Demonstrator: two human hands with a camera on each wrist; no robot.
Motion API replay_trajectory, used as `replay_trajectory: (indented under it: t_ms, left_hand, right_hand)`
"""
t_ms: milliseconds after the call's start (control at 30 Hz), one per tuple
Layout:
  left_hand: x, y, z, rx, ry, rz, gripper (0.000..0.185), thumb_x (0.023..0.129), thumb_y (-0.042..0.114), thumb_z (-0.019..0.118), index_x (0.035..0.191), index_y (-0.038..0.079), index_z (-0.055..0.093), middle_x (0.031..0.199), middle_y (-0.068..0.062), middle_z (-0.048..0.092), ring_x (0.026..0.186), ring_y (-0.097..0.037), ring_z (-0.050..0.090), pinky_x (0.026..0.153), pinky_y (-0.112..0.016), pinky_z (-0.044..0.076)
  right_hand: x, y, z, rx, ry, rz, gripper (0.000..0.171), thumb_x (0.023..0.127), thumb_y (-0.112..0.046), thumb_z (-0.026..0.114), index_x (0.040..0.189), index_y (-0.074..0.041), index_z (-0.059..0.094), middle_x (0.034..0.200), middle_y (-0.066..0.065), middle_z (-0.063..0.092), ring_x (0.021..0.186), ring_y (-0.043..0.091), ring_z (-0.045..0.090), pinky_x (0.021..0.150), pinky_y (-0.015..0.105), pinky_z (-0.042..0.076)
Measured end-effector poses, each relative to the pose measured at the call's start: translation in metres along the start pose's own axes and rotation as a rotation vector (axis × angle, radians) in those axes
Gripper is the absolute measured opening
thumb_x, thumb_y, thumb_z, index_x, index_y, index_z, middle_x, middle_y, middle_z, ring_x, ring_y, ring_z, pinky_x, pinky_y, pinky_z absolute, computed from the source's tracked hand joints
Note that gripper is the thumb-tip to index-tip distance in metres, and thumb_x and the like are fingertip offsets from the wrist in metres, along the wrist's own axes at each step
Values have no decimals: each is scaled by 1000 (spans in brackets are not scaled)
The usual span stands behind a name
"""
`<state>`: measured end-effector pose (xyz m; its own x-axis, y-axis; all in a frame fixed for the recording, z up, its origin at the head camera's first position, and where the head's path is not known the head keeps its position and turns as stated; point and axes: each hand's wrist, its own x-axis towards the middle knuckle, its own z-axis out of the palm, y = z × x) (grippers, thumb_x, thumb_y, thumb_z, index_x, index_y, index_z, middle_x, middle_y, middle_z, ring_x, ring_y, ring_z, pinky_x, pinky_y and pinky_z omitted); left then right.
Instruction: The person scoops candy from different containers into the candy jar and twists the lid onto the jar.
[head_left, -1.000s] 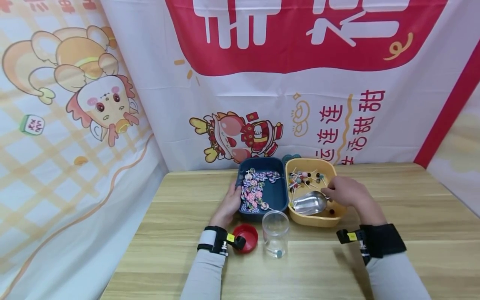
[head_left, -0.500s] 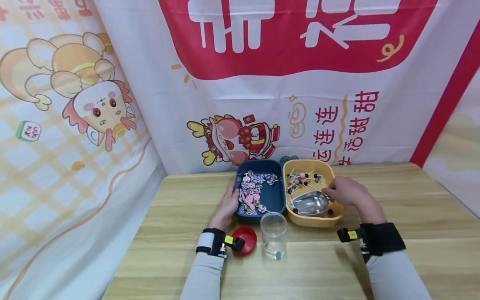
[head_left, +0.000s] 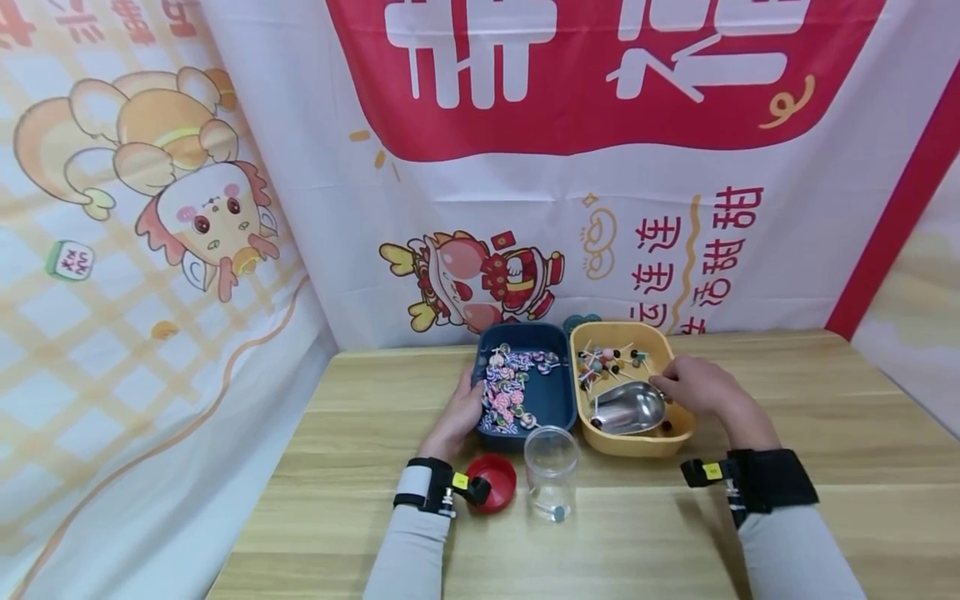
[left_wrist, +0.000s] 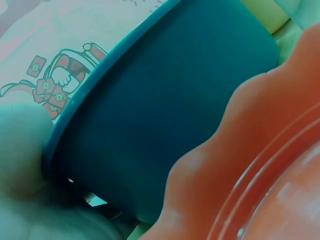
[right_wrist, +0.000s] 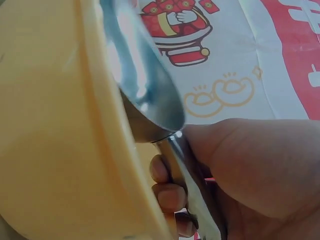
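Note:
A dark blue tray (head_left: pixel 558 400) holds several swirl lollipops (head_left: pixel 506 387). My left hand (head_left: pixel 459 412) rests against its left side, thumb on the rim (left_wrist: pixel 30 145). Beside it a yellow tray (head_left: pixel 660 442) holds several small ball lollipops (head_left: pixel 609 360) and a metal scoop (head_left: pixel 626 408). My right hand (head_left: pixel 693 385) grips the scoop's handle (right_wrist: pixel 187 175), fingers curled round it. In the right wrist view the scoop bowl (right_wrist: pixel 145 80) lies above the yellow tray wall (right_wrist: pixel 55 140).
A clear plastic jar (head_left: pixel 551 471) stands on the wooden table (head_left: pixel 825 400) in front of the trays, with a small bit at its bottom. A red lid (head_left: pixel 497 481) lies left of it, close to my left wrist. Printed banners hang behind and to the left.
The scoop has shifted slightly in the yellow tray with my right hand. The left hand stays against the blue tray. The head view has moved a little.

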<state>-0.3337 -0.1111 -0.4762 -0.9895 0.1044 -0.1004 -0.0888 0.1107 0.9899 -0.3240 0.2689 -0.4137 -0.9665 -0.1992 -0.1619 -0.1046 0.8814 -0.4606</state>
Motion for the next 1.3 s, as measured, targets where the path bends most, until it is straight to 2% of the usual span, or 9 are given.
replay_trajectory:
  t_ms: [100,400,800,967,1133,1300]
  left_hand:
    - [0,1,1,2,-2,0,49,112,23,30,161,16,26,164,-17,30,154,-35,18,123,-60,11]
    - [3,3,3,27,-7,0,49,113,25,29,161,17,26,164,-15,30,154,-34,19,123,-60,11]
    - [2,0,1,46,4,16,48,112,23,30,160,15,28,163,-18,32,153,-35,21,123,-59,12]
    - [1,3,-1,35,7,5,49,112,24,30,160,16,27,163,-16,32,153,-34,21,123,-59,13]
    - [0,2,-2,37,6,-4,48,113,25,30,160,16,27,164,-16,30,153,-34,21,123,-60,13]
    - [0,0,-2,37,-8,-8,49,113,25,30,161,16,25,164,-15,30,153,-34,20,123,-60,13]
  right_hand:
    - [-2,-1,-1,2,2,11,38,106,-33,52,83,-10,72,73,4,59,63,20,50,58,31,39]
    - [-8,-4,-6,-84,44,25,42,106,-35,52,79,-9,71,70,3,58,62,20,50,56,31,37]
    - [-9,3,-11,-31,23,24,44,106,-36,50,78,-8,70,68,3,57,59,19,49,55,30,37]
    - [-12,10,-21,-40,45,14,44,106,-36,50,79,-10,72,74,5,61,65,20,48,58,32,36]
    - [-23,12,-34,-44,66,7,50,107,-43,49,76,-10,72,74,4,59,67,21,48,58,33,36]
    - [-43,-1,-47,-40,119,-10,55,106,-51,48,73,-13,71,71,3,55,67,21,46,57,33,35]
